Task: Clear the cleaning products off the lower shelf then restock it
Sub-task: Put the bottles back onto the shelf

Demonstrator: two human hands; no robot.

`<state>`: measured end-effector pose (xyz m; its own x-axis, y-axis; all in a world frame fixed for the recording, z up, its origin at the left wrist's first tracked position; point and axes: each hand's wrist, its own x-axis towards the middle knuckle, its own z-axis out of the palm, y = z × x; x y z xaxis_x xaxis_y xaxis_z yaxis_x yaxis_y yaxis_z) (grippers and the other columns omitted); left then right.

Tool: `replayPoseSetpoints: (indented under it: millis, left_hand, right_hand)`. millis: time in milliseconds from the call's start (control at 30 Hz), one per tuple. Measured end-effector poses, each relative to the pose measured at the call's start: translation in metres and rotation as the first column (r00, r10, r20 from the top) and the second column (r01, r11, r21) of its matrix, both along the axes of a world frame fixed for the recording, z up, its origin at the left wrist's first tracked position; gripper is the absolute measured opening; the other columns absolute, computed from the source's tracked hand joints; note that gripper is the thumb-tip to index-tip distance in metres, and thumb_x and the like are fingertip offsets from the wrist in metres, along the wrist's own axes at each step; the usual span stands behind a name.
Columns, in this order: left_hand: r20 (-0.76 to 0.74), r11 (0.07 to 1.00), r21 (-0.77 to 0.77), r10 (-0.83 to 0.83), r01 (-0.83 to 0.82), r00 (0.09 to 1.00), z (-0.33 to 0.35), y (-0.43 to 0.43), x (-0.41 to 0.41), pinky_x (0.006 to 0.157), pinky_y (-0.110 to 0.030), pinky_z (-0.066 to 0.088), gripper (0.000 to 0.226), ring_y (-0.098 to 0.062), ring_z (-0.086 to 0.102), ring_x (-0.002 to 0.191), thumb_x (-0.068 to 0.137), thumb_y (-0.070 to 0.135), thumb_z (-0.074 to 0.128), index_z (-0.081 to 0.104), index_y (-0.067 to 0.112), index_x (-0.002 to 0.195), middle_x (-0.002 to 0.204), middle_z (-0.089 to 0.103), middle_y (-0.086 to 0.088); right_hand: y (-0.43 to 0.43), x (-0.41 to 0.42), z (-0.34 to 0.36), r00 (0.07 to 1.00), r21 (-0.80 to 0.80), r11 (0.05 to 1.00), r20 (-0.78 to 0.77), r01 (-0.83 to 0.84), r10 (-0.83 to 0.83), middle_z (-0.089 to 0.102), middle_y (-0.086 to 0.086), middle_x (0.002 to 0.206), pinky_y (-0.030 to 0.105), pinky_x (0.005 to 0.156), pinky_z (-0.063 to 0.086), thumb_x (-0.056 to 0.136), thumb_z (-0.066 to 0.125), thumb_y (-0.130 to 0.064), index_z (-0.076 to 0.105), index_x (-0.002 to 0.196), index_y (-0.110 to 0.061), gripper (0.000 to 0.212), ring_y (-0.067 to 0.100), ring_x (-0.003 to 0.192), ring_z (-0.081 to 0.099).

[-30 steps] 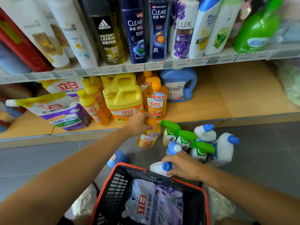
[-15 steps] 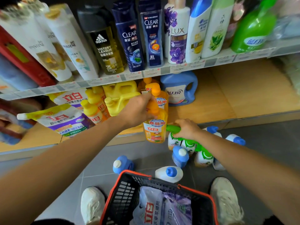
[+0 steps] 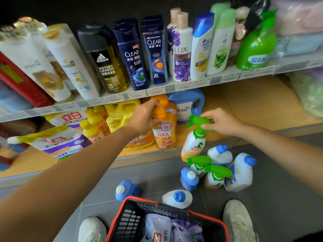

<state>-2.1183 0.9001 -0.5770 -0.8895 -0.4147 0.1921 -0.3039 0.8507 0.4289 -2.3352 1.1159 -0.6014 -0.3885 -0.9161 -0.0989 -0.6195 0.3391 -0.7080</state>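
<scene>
My left hand point(image 3: 146, 117) grips the cap of an orange dish-soap bottle point(image 3: 165, 135) that stands near the front of the wooden lower shelf point(image 3: 253, 105). My right hand point(image 3: 220, 121) holds a white spray bottle point(image 3: 194, 143) by its green trigger head, hanging in front of the shelf edge. On the grey floor below stand and lie more green-topped spray bottles point(image 3: 214, 175) and several white bottles with blue caps point(image 3: 240, 170). Yellow jugs point(image 3: 120, 114), orange bottles, refill pouches point(image 3: 57, 140) and a blue detergent jug point(image 3: 188, 103) fill the shelf's left half.
A black basket with an orange rim point(image 3: 132, 213) sits on the floor between my shoes, with a refill pouch point(image 3: 167, 229) inside. The upper shelf point(image 3: 192, 82) carries shampoo and body-wash bottles. The lower shelf's right half is bare wood, with bagged goods at the far right.
My left hand has carried the orange bottle up from the floor and stood it on the lower shelf. My right hand has taken a green-topped spray bottle from the floor group and lifted it.
</scene>
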Motion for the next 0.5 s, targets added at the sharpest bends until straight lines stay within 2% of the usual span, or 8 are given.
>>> replayPoseSetpoints:
  millis: [100, 233, 300, 367, 433, 500]
  left_hand:
    - [0.007, 1.0, 0.024, 0.004, -0.004, 1.0, -0.006, -0.004, -0.007, 0.077, -0.024, 0.051, 0.053, -0.018, 0.062, 0.098, 0.077, 0.027, 0.087, 0.056, 0.014, 0.118, 0.112, 0.065, -0.005]
    - [-0.034, 0.999, 0.038, 0.01, -0.009, 0.999, -0.016, 0.003, -0.005, 0.09, -0.034, 0.054, 0.055, -0.02, 0.059, 0.105, 0.083, 0.02, 0.082, 0.057, 0.013, 0.132, 0.12, 0.058, -0.007]
    - [-0.092, 0.998, 0.059, 0.036, -0.031, 0.995, -0.023, 0.009, 0.007, 0.094, -0.033, 0.054, 0.062, -0.019, 0.056, 0.111, 0.089, 0.011, 0.075, 0.05, 0.017, 0.145, 0.128, 0.05, -0.008]
    - [-0.182, 0.991, 0.107, 0.1, -0.081, 0.978, -0.033, 0.019, 0.023, 0.095, -0.027, 0.052, 0.067, -0.014, 0.055, 0.116, 0.092, 0.004, 0.069, 0.043, 0.022, 0.151, 0.14, 0.042, -0.003]
    - [-0.289, 0.962, 0.193, 0.244, -0.193, 0.926, -0.05, 0.039, 0.034, 0.084, -0.027, 0.057, 0.058, -0.005, 0.061, 0.102, 0.091, 0.002, 0.066, 0.049, 0.022, 0.143, 0.133, 0.042, 0.005]
    - [-0.317, 0.874, 0.321, 0.462, -0.364, 0.828, -0.072, 0.068, 0.038, 0.074, -0.042, 0.06, 0.039, -0.011, 0.064, 0.088, 0.087, 0.007, 0.072, 0.052, 0.016, 0.119, 0.118, 0.049, 0.001]
  right_hand:
    - [0.007, -0.023, 0.035, 0.996, -0.014, 0.999, -0.079, 0.041, -0.042, 0.077, 0.005, 0.096, 0.049, 0.088, 0.055, 0.086, 0.077, -0.01, 0.075, 0.106, -0.013, 0.02, 0.026, 0.095, 0.072]
    - [0.013, -0.05, 0.053, 0.967, -0.047, 0.996, -0.24, 0.077, -0.086, 0.075, 0.011, 0.095, 0.047, 0.083, 0.053, 0.087, 0.075, -0.01, 0.074, 0.108, -0.012, 0.021, 0.032, 0.092, 0.068]
    - [0.013, -0.059, 0.049, 0.952, -0.025, 0.997, -0.295, 0.078, -0.082, 0.074, 0.014, 0.098, 0.043, 0.082, 0.051, 0.087, 0.074, -0.009, 0.072, 0.11, -0.01, 0.023, 0.032, 0.092, 0.067]
    - [0.013, -0.066, 0.036, 0.947, 0.003, 0.995, -0.308, 0.096, -0.091, 0.072, 0.018, 0.106, 0.043, 0.087, 0.05, 0.088, 0.073, -0.007, 0.071, 0.113, -0.007, 0.026, 0.033, 0.099, 0.066]
    - [0.012, -0.074, 0.022, 0.952, -0.028, 0.987, -0.26, 0.159, -0.161, 0.069, 0.02, 0.119, 0.039, 0.097, 0.048, 0.088, 0.073, -0.007, 0.068, 0.122, -0.005, 0.034, 0.034, 0.112, 0.063]
    - [0.01, -0.08, 0.009, 0.943, -0.114, 0.957, -0.175, 0.267, -0.284, 0.063, 0.015, 0.128, 0.028, 0.099, 0.042, 0.086, 0.077, -0.01, 0.064, 0.131, -0.011, 0.047, 0.03, 0.119, 0.06]
